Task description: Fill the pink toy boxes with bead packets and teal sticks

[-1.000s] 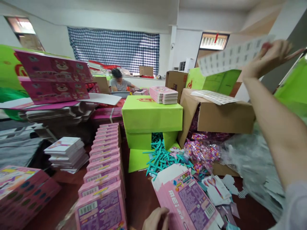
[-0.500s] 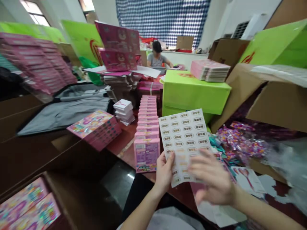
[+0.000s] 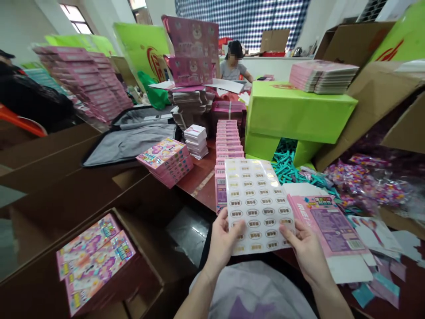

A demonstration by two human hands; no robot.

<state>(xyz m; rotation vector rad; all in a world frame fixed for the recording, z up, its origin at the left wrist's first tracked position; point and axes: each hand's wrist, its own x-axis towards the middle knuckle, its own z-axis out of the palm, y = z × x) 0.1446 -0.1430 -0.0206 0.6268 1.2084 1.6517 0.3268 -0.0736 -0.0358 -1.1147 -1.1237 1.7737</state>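
A white sheet of oval stickers (image 3: 260, 199) with gold-and-dark print is held up in front of me. My left hand (image 3: 227, 235) pinches its lower left edge, thumb on top. On the lower right edge, my right hand (image 3: 300, 241) grips it the same way. Behind the sheet runs a row of upright pink boxes (image 3: 229, 141), partly covered by it. To the right of the sheet lies a flattened pink and purple carton (image 3: 327, 221) with white flaps.
An open cardboard box (image 3: 156, 270) at lower left holds colourful pink boxes (image 3: 96, 261). More stand stacked at the table edge (image 3: 168, 159). Teal sticks (image 3: 287, 164) spill from a green box (image 3: 299, 110). Bagged beads (image 3: 352, 177) lie right. A person (image 3: 235, 64) sits across.
My right hand, blurred and off the sheet before, now grips its right edge. The sheet is lower and tilted flatter. The view has swung left, and the flattened carton shows more fully.
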